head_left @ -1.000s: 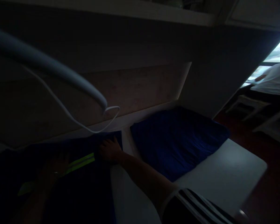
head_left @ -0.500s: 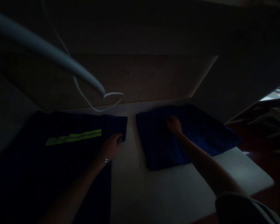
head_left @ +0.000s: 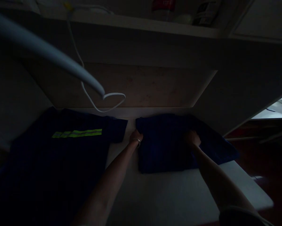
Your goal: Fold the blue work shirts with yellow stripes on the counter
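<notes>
A folded dark blue garment (head_left: 164, 150) lies on the white tabletop, right of the middle. My left hand (head_left: 136, 135), with a bracelet at the wrist, is at the garment's left edge, its fingers closed on the cloth. Upon the right part of the same garment rests my right hand (head_left: 193, 138); its fingers are lost in shadow and blur. To the left, a dark blue short-sleeved work shirt (head_left: 84, 157) is spread out, with a yellow-green reflective strip (head_left: 77, 133) across it. Neither hand touches that shirt.
The white tabletop (head_left: 169, 194) ends at a rounded corner on the right. Overhead, a pale tube (head_left: 61, 62) with a looped white cord (head_left: 91, 102) juts in from the left. A shelf (head_left: 131, 25) bearing containers runs above the back panel. Light is very dim.
My left hand has moved right, from the shirt's sleeve to the folded garment's left edge. My right hand has shifted right and nearer along the garment. The view has tilted up, showing the shelf.
</notes>
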{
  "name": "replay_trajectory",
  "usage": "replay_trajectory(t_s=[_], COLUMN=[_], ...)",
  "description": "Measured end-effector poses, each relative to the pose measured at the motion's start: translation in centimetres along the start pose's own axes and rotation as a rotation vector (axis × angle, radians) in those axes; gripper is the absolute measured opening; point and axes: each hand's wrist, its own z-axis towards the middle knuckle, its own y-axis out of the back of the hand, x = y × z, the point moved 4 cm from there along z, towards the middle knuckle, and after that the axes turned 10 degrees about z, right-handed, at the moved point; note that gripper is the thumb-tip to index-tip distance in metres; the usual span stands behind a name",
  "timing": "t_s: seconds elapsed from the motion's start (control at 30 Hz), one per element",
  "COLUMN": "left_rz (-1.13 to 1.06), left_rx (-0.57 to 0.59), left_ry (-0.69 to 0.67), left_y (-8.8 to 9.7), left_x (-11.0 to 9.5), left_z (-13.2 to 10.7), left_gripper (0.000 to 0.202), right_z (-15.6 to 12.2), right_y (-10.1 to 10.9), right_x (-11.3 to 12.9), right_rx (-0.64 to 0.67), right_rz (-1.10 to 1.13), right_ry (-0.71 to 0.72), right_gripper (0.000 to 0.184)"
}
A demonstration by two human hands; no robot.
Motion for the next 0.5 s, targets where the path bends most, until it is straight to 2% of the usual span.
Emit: replay_trajectory(t_s=[0.17, 0.27, 0.33, 0.4, 0.43, 0.47, 0.5], left_rz=[-0.164, -0.336, -0.448, -0.535, -0.557, -0.577, -0.543], left_rx=[-0.073, -0.102, -0.078, -0.011, 0.048, 0.143, 0.285], left_ry=[-0.103, -0.223, -0.313, -0.398, -0.439, -0.479, -0.531], left_y=[1.5, 3.2, 4.4, 5.1, 5.1, 4.9, 4.2], left_x=[-0.9, -2.1, -2.8, -3.0, -2.9, -2.7, -2.5], left_z=[-0.2, -2.6, -5.3, -8.9, -10.8, -12.9, -15.0], left_gripper=[0.016, 0.016, 0.022, 0.025, 0.026, 0.028, 0.028], right_z=[0.2, -1.7, -3.9, -6.7, -8.2, -9.9, -11.5], right_y=[2.4, 4.6, 6.4, 8.1, 8.8, 9.4, 9.9], right_x=[0.4, -0.7, -2.9, -6.1, -7.9, -9.7, -11.5], right_rx=[-0.161, -0.261, -0.377, -0.502, -0.551, -0.577, -0.589], right_rz=[0.154, 0.35, 0.558, 0.629, 0.576, 0.495, 0.422], right_ry=[0.14, 0.211, 0.206, 0.174, 0.156, 0.153, 0.149], right_gripper=[0.042, 0.046, 0.047, 0.043, 0.04, 0.035, 0.031])
